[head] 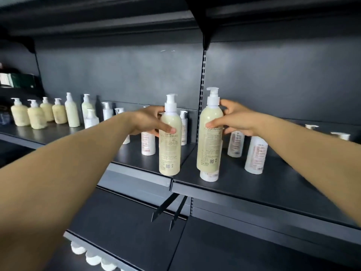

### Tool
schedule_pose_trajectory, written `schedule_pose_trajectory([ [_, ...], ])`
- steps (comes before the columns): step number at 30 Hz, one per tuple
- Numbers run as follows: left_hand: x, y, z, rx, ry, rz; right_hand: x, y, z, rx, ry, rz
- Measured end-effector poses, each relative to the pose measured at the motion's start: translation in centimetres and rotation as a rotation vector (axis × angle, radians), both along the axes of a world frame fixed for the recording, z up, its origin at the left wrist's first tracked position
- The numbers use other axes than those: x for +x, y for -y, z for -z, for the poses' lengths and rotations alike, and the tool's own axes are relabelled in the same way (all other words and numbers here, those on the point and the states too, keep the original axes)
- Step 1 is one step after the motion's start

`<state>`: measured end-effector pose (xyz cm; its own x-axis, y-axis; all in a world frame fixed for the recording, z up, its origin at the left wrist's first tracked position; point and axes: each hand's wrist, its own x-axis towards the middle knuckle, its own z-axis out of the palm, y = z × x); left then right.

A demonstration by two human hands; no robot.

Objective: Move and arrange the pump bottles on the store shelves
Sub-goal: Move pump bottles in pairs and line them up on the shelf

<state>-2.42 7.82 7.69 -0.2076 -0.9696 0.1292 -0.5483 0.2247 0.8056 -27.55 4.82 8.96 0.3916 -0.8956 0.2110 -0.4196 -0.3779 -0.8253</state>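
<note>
Pump bottles: two tall pale-yellow ones are in hand, both at the front edge of the shelf [273, 190], either side of the seam between the two shelf sections.
Right bottle [210, 137]: the larger in view, upright, lifted slightly; its base hangs just above a short white bottle [209, 176] at the front edge, whether touching it I cannot tell.
Left bottle [169, 145]: upright, base at or barely off the front lip of the left section.
Right hand [237, 119]: wrapped round the right bottle's shoulder, thumb on the front above the label, fingers curled behind near the pump collar.
Left hand [150, 122]: wrapped round the left bottle's shoulder, thumb across the front, fingers behind.
Handling, as a judgement: each looks full to the neck, so fairly heavy and bottom-weighted; the plastic wall seems stiff enough for a firm squeeze and smooth, so it may slip. The shoulder below the collar is the sound hold; the pump head could turn or press down.
Risk: the front lip leaves little margin, and a swing could topple the white bottles [254, 155] just behind.
Back row: squat cream pump bottles [37, 117] stand towards the shelf's left end.
</note>
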Motion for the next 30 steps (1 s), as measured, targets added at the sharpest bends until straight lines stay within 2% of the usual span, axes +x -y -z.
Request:
schedule_pose_trajectory([
  [18,33.4,4.7,-0.1,0.041,0.048,-0.009,32.5,5.2,2.1,0.049,0.142,0.022],
  [30,50.3,9.9,0.4,0.015,-0.005,-0.105,50.2,11.1,1.7,0.067,0.175,-0.056],
])
